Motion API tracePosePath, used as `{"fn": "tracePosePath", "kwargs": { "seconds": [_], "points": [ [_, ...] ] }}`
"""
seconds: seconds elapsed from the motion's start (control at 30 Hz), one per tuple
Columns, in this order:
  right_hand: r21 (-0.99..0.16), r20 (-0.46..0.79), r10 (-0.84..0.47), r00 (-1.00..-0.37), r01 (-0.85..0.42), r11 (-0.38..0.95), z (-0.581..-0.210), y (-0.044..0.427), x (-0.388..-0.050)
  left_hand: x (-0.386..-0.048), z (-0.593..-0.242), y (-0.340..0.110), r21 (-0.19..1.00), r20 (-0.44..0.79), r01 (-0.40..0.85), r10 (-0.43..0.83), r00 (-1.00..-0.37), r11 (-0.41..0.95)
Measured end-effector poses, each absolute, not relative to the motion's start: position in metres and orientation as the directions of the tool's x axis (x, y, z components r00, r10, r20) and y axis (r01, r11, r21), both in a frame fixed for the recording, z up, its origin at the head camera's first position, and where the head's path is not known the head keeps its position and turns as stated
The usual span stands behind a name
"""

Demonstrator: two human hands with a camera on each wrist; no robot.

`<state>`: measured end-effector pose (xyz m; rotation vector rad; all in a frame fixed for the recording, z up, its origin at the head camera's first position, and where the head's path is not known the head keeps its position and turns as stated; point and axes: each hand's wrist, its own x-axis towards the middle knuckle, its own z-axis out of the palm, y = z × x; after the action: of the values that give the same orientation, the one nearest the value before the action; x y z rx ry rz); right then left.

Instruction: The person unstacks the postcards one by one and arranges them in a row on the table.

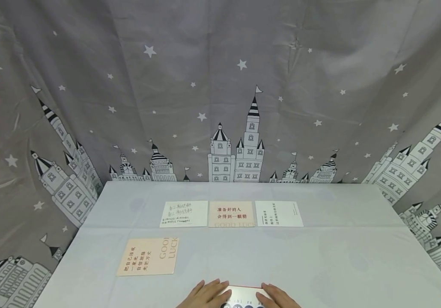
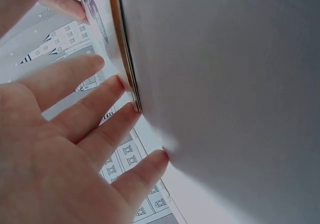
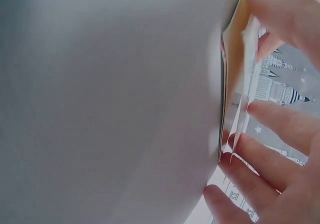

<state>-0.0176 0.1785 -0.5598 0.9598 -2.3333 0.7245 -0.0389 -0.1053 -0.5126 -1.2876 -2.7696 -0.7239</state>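
Between both hands, at the near edge of the head view, lies a thin white booklet-like packet (image 1: pixel 244 293) with a red top edge, printed letters and dark round pictures. My left hand (image 1: pixel 208 294) rests at its left side; in the left wrist view that hand's spread, fairly straight fingers (image 2: pixel 107 131) touch the packet's layered edge (image 2: pixel 129 59) and the table. On the other side is my right hand (image 1: pixel 276 296). Its fingers (image 3: pixel 255 164) lie along the edge in the right wrist view, where the packet's layers (image 3: pixel 232 84) stand slightly apart. The packet's lower part is outside the head view.
Along the back of the white table (image 1: pixel 340 256) lie a handwritten card (image 1: pixel 183 214), a peach card (image 1: pixel 231 214) and a white printed card (image 1: pixel 279 213) in a row. Another peach card (image 1: pixel 148 256) lies front left. A grey castle-print curtain (image 1: pixel 205 55) hangs behind.
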Motion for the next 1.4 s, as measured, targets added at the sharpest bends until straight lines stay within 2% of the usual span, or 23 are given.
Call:
{"fn": "tracePosePath", "kwargs": {
  "seconds": [0.2, 0.43, 0.63, 0.8, 0.93, 1.17, 1.4],
  "points": [
    [-0.289, 0.639, -0.503, -0.582, -0.787, 0.544, -0.547, 0.178, -0.014, -0.043, -0.511, -0.106, 0.399, 0.177, 0.729, 0.733, -0.657, 0.557],
    [-0.332, 0.435, -0.565, -0.701, -0.708, 0.623, -0.531, 0.179, -0.02, -0.048, -0.507, -0.107, 0.368, 0.21, 0.741, 0.726, -0.655, 0.562],
    [-0.306, 0.378, -0.552, -0.743, -0.663, 0.684, -0.518, 0.171, -0.031, -0.052, -0.499, -0.114, 0.331, 0.23, 0.755, 0.727, -0.647, 0.567],
    [-0.292, 0.307, -0.568, -0.763, -0.644, 0.707, -0.509, 0.166, -0.039, -0.055, -0.49, -0.118, 0.329, 0.199, 0.729, 0.71, -0.675, 0.6],
    [-0.292, 0.284, -0.594, -0.753, -0.657, 0.695, -0.505, 0.165, -0.048, -0.056, -0.487, -0.121, 0.321, 0.209, 0.713, 0.687, -0.696, 0.624],
    [-0.222, 0.35, -0.646, -0.678, -0.73, 0.646, -0.502, 0.162, -0.061, -0.06, -0.485, -0.127, 0.319, 0.206, 0.693, 0.667, -0.716, 0.646],
    [-0.263, 0.269, -0.655, -0.706, -0.708, 0.656, -0.491, 0.155, -0.071, -0.068, -0.479, -0.132, 0.463, 0.037, 0.547, 0.601, -0.798, 0.698]
  ]
}}
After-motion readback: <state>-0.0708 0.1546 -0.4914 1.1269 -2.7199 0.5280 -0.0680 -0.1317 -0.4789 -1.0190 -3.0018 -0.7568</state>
